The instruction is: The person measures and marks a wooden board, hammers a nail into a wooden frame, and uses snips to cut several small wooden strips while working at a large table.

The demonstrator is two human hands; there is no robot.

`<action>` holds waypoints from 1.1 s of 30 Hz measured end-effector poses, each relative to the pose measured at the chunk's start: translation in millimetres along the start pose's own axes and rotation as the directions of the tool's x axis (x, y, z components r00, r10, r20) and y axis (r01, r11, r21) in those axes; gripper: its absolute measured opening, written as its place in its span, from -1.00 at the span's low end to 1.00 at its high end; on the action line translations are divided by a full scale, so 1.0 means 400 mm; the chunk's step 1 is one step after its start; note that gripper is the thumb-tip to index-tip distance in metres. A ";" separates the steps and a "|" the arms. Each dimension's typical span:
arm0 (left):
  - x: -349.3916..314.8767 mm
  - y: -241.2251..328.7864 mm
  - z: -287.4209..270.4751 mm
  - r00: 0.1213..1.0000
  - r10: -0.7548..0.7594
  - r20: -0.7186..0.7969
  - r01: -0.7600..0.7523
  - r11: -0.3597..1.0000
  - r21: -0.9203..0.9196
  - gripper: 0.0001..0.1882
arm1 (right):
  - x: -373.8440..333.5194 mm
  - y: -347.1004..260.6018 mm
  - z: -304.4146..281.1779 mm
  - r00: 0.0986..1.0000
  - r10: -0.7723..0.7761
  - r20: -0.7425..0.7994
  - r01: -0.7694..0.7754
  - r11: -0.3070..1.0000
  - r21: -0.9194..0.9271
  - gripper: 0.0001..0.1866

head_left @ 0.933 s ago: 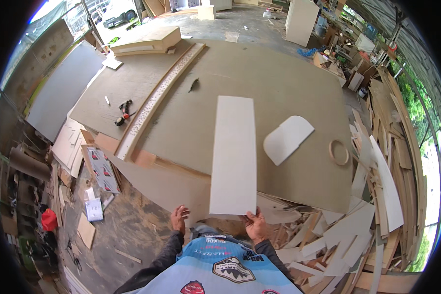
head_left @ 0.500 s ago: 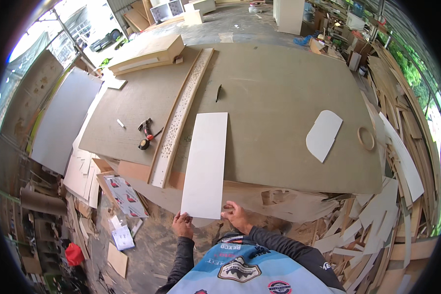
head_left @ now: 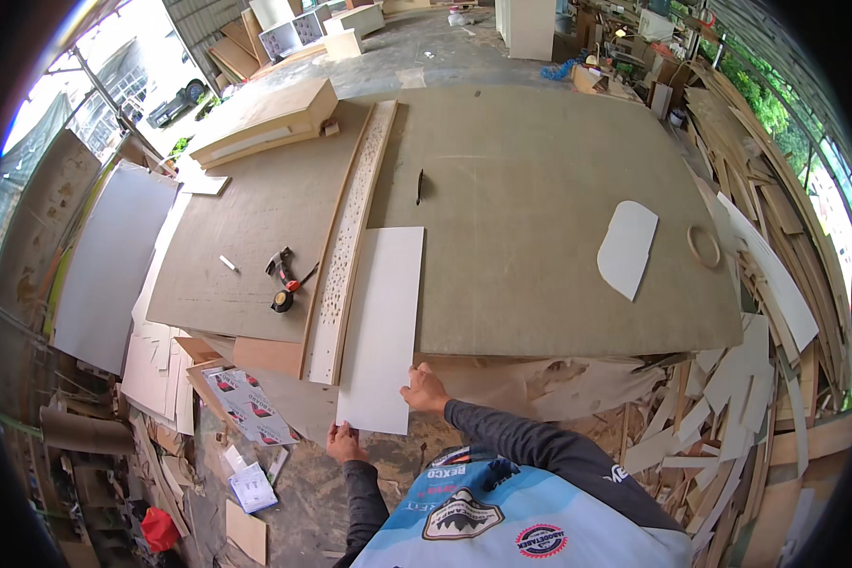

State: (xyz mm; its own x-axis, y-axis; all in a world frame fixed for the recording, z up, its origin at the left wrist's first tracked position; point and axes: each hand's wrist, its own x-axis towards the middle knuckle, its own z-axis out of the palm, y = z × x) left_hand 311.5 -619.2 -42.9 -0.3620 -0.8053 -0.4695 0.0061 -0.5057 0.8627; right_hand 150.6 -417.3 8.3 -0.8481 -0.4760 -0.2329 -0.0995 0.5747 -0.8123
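Note:
A long white panel (head_left: 381,327) lies flat on the worktable (head_left: 549,293), its near end sticking out past the front edge. Its left long side runs close against a long strip (head_left: 334,275) dotted with holes. My left hand (head_left: 345,442) is closed on the panel's near left corner. On the right long side, close to the near end, my right hand (head_left: 427,389) has its fingers curled at the panel's edge. Any fingers beneath the panel are hidden.
Left of the strip lie a hammer (head_left: 280,268), a tape measure (head_left: 282,301) and a white marker (head_left: 228,263). A thin black object (head_left: 420,187), a rounded white offcut (head_left: 629,250) and a ring (head_left: 703,245) are on the table. A wooden box (head_left: 265,121) stands far left; scrap boards (head_left: 762,218) pile right.
The white panel has shifted left and toward me, up against the dotted strip. My right hand has moved from the near right corner up along the right side. My left hand followed the near corner.

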 end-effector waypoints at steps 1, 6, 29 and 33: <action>0.014 0.006 -0.004 1.000 -0.001 -0.022 0.001 1.000 0.012 -0.72 | -0.003 -0.026 0.001 0.999 0.044 0.029 -0.045 0.999 0.016 -0.53; 0.062 -0.005 0.041 0.999 -0.031 0.033 0.032 0.999 -0.013 -0.69 | 0.032 -0.016 0.006 0.991 0.067 -0.115 -0.061 0.997 0.053 -0.54; -0.030 0.136 0.384 0.404 -0.267 0.875 -0.885 -0.356 0.300 0.23 | 0.200 0.125 -0.085 0.977 -0.213 -0.028 0.209 0.973 -0.096 -0.55; -0.017 0.141 0.374 0.426 -0.267 0.864 -0.869 -0.387 0.309 0.24 | 0.099 0.121 -0.170 0.989 -0.146 -0.024 0.148 0.966 0.213 -0.46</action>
State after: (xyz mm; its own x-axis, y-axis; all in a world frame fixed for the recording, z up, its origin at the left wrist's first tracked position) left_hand 175.1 -596.1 37.2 -0.9616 0.0594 -0.2680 0.0244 0.9909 0.1321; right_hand 76.8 -362.9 -3.9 -0.8364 -0.5392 -0.0988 -0.1109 0.3430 -0.9328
